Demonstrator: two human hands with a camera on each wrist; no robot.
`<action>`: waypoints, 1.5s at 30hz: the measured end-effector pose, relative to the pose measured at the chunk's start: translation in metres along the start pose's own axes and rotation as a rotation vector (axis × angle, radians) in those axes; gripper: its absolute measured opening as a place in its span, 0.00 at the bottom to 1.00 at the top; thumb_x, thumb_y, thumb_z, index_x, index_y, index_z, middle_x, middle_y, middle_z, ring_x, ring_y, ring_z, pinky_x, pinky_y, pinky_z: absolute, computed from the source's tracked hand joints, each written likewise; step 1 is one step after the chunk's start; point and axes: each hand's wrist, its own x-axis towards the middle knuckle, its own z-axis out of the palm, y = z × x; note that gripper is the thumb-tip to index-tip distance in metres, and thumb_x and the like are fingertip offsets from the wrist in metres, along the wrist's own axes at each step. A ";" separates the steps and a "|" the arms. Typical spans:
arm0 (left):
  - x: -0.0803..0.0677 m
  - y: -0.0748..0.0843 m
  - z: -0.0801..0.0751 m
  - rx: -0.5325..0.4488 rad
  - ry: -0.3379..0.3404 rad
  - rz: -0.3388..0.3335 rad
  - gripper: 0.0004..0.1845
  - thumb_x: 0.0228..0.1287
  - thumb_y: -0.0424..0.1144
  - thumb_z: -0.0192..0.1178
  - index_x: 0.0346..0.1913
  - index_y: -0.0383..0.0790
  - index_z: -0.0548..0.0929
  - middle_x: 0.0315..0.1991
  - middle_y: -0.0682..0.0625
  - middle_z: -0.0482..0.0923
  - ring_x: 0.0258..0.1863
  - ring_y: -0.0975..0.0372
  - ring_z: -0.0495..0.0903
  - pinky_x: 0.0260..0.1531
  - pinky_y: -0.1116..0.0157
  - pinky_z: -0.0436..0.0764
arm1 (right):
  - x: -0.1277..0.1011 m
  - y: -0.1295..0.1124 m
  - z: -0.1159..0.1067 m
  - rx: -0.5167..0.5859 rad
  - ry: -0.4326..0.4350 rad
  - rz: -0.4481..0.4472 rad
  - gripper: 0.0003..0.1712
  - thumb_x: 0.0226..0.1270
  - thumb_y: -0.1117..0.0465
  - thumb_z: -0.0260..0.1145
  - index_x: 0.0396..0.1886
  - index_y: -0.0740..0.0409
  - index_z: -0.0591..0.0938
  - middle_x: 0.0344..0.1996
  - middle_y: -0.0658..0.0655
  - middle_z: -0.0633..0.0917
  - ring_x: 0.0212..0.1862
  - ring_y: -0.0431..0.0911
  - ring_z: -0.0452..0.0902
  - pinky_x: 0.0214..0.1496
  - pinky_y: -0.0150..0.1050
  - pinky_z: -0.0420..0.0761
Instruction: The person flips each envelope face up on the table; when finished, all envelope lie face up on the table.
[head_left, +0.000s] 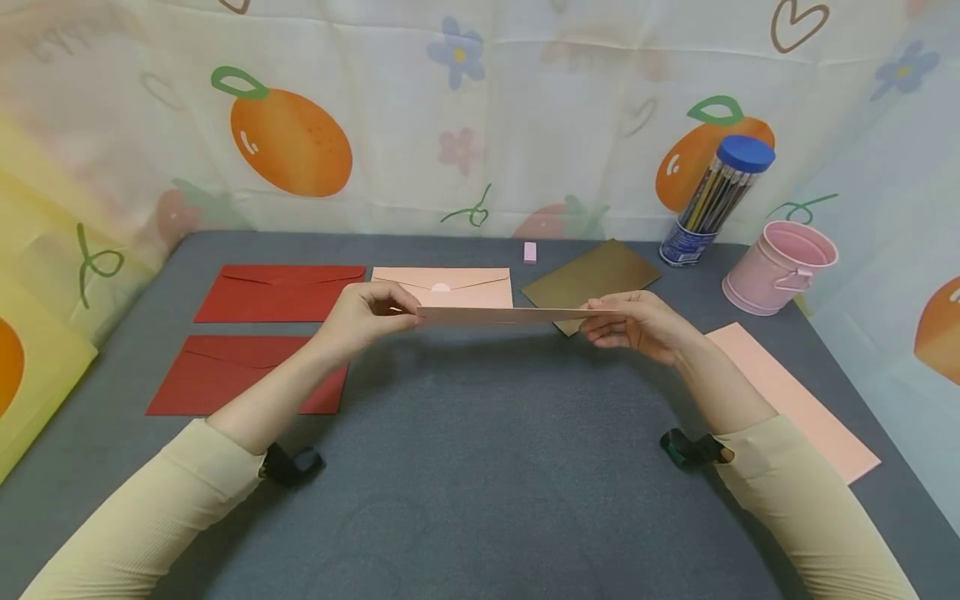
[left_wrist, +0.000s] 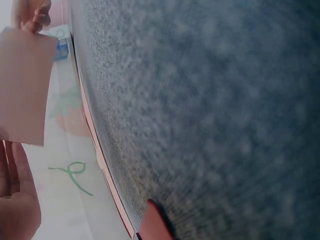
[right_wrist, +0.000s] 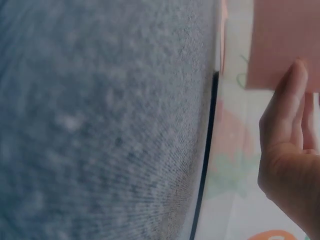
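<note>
Both hands hold a flat piece of pink paper [head_left: 502, 316] level above the table, seen nearly edge-on in the head view; I cannot tell whether it is an envelope or a sheet. My left hand [head_left: 371, 315] pinches its left end, and my right hand [head_left: 637, 325] pinches its right end. In the left wrist view the paper [left_wrist: 25, 85] shows its broad pink face, with the left hand [left_wrist: 19, 190] at the lower end. The right wrist view shows the right hand [right_wrist: 287, 140] at a corner of the paper [right_wrist: 287, 45].
Two red envelopes [head_left: 281, 292] lie at the left. Behind the paper are a pink envelope [head_left: 472, 283] with a round seal, a gold-brown envelope [head_left: 592, 275] and a small pink block [head_left: 530, 252]. A pencil tub [head_left: 686, 242], pink bucket [head_left: 757, 271] and pink rectangle [head_left: 802, 400] are right.
</note>
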 end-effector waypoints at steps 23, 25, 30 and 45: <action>0.002 -0.006 -0.004 -0.073 -0.022 -0.156 0.11 0.66 0.33 0.62 0.49 0.32 0.84 0.45 0.63 0.80 0.42 0.71 0.83 0.49 0.70 0.84 | 0.004 0.002 0.011 -0.107 0.069 0.007 0.51 0.61 0.77 0.65 0.79 0.53 0.51 0.31 0.47 0.87 0.31 0.40 0.85 0.34 0.33 0.87; 0.002 -0.007 -0.003 -0.120 -0.021 -0.173 0.11 0.66 0.33 0.62 0.49 0.32 0.83 0.44 0.61 0.80 0.40 0.69 0.83 0.47 0.68 0.86 | 0.003 0.002 0.011 -0.129 0.059 0.001 0.52 0.60 0.76 0.67 0.78 0.51 0.53 0.30 0.47 0.86 0.31 0.41 0.84 0.34 0.34 0.87; 0.004 -0.008 -0.003 -0.151 -0.017 -0.216 0.22 0.63 0.31 0.63 0.59 0.38 0.72 0.39 0.55 0.79 0.37 0.67 0.83 0.42 0.65 0.87 | 0.004 0.005 0.013 -0.200 0.039 -0.019 0.46 0.63 0.72 0.68 0.76 0.51 0.56 0.30 0.48 0.84 0.31 0.41 0.83 0.35 0.36 0.88; 0.007 -0.011 -0.027 0.088 -0.174 -0.337 0.28 0.60 0.37 0.68 0.63 0.42 0.73 0.44 0.45 0.70 0.36 0.61 0.81 0.43 0.64 0.87 | 0.013 0.007 0.037 -0.304 0.108 0.014 0.34 0.68 0.66 0.65 0.72 0.57 0.64 0.34 0.49 0.84 0.35 0.42 0.83 0.39 0.37 0.88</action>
